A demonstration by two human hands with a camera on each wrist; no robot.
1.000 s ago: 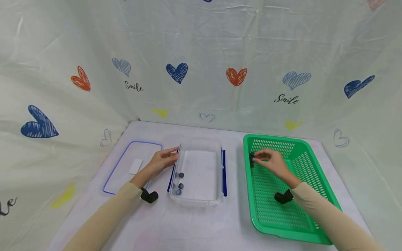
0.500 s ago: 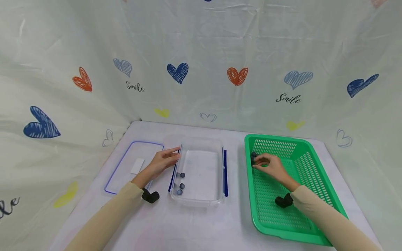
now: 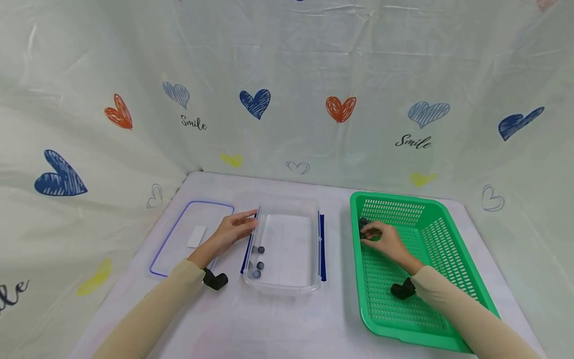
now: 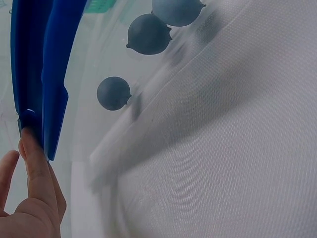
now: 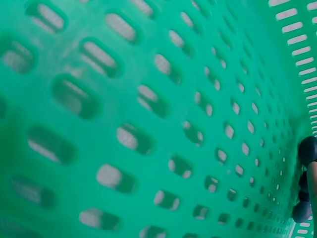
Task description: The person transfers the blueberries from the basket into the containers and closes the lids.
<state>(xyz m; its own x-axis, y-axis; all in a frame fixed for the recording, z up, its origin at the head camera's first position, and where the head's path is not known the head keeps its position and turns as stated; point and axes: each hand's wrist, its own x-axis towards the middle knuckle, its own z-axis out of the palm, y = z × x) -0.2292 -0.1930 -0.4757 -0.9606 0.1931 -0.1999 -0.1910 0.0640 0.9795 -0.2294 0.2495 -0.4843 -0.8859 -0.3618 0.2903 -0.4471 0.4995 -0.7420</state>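
My left hand [image 3: 230,232] reaches to the left side of the clear plastic box [image 3: 289,288]. Its fairly straight fingers touch near the blue clasp flap [image 4: 54,74]. Three blueberries [image 3: 260,266] lie along that side inside the box; they look round with small nubs in the left wrist view. My right hand [image 3: 385,242] is down in the green basket [image 3: 365,299] at its left wall. Thumb and fingers close around a dark blueberry [image 3: 362,235] there. Other blueberries [image 5: 308,150] lie against the same wall, partly hidden by a finger.
The box's lid [image 3: 172,242], clear with a blue rim and a white label [image 3: 196,236], lies flat at the left. A second blue flap [image 3: 323,249] hangs on the box's right side. A white curtain [image 3: 296,60] with printed hearts stands behind the table.
The right hand has shifted slightly nearer me along the basket's left wall, its fingers closing in on a blueberry. The left hand stays at the box; the view has turned slightly.
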